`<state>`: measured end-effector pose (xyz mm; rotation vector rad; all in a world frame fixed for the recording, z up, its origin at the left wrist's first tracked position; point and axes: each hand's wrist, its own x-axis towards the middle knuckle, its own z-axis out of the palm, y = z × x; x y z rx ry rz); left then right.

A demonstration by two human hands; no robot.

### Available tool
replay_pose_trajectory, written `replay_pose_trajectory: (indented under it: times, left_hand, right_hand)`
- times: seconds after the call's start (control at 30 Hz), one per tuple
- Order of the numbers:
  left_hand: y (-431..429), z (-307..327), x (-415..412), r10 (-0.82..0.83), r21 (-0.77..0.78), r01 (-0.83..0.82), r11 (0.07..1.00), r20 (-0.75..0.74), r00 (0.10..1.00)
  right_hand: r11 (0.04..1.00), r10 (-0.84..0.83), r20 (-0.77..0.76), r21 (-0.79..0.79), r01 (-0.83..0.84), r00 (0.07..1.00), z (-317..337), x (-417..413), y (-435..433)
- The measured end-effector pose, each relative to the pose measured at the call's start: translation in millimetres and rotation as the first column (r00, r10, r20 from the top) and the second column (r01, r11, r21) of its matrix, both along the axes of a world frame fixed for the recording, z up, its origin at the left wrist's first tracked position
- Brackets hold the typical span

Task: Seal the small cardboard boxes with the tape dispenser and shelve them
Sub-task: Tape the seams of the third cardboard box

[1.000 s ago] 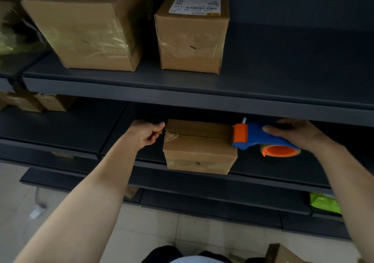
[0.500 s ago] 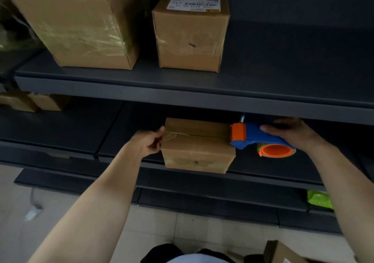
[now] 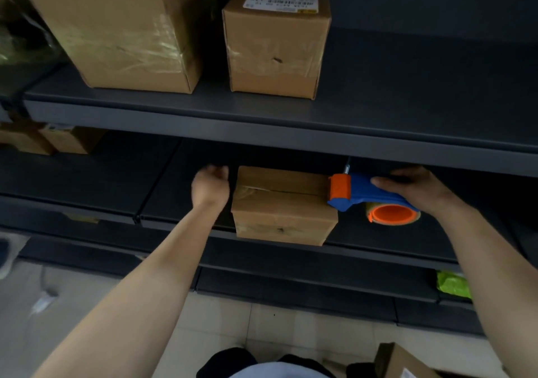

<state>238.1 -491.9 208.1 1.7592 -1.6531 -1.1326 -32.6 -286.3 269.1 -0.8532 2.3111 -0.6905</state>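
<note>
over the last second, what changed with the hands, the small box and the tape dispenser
The left hand shifted: a second ago it pinched at the box's left edge, then pressed against it; now it sits just beside that edge, fingers curled, contact unclear. The right hand kept its grip on the tape dispenser, whose orange head stayed at the right end of the small box. The box stayed on the middle shelf.

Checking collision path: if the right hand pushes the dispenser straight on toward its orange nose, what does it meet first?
The right hand points the dispenser leftward, so it would likely meet the box first: its nose seems already at the box's right top edge, though contact is unclear.
</note>
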Motion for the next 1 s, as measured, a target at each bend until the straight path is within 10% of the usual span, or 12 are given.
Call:
replay_pose_trajectory:
  times: [0.13,0.6,0.87,1.0]
  left_hand:
    - [19,18,-34,-0.273,0.115,0.257,0.960,0.166,0.948]
    - [21,-8,-37,-0.218,0.110,0.201,0.973,0.173,0.960]
    - [22,-11,-36,-0.243,0.102,0.227,0.969,0.187,0.952]
    - [21,-11,-37,-0.244,0.093,0.230,0.969,0.187,0.952]
  right_hand:
    - [1.000,-0.006,0.001,0.016,0.006,1.000,1,-1,1]
    - [0.988,-0.097,-0.019,0.119,0.099,0.995,1,-41,37]
    - [0.947,0.191,-0.188,0.292,-0.131,0.963,3,-12,-3]
    - [0.862,0.419,-0.423,0.464,-0.206,0.803,6,12,-22]
